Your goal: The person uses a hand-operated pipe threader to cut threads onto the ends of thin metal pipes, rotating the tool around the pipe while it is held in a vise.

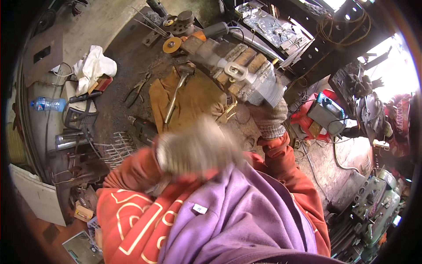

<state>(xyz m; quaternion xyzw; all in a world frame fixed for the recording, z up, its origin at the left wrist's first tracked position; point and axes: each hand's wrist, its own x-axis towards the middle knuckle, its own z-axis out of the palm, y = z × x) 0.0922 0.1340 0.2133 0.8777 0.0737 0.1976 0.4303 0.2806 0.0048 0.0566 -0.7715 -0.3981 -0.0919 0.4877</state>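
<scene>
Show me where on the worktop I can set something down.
Dusty worktop shows between the white cloth and yellow disc, beyond the pliers. The tan cloth has room right of the hammer. Crowded: around the grinder and the wooden blocks by the right hand.

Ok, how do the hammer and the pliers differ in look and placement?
The hammer has one shiny handle; the pliers have two dark, spread ones. The hammer lies on the brown cloth; the pliers lie left of it, on the dark work surface. Both lie unheld.
</scene>
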